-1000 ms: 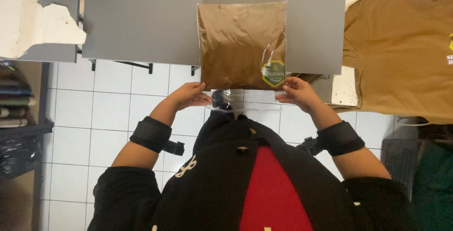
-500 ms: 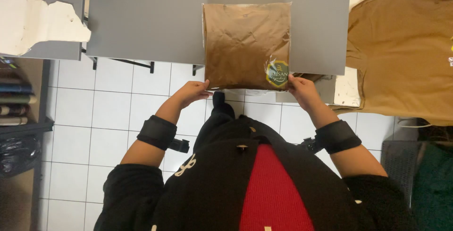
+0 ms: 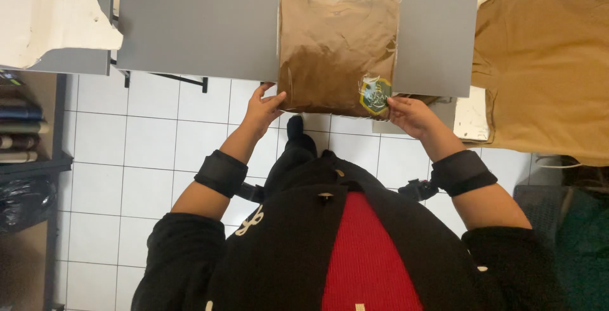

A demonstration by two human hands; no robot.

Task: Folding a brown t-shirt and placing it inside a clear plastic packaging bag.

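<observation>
A folded brown garment in a clear plastic bag [image 3: 336,51], with a round green and yellow badge near its lower right corner, lies on the grey table [image 3: 203,25] and overhangs the near edge. My left hand [image 3: 265,106] grips the bag's lower left corner. My right hand [image 3: 412,115] grips its lower right corner, just beside the badge. Both wrists wear black bands.
A brown garment [image 3: 545,63] lies spread on a surface to the right. A torn white sheet [image 3: 44,16] rests at the upper left. White floor tiles lie below the table; shelves with stacked items [image 3: 19,120] and a black bag [image 3: 25,203] stand at left.
The bagged garment has slid a little farther onto the table and my hands followed it forward, still holding its near corners.
</observation>
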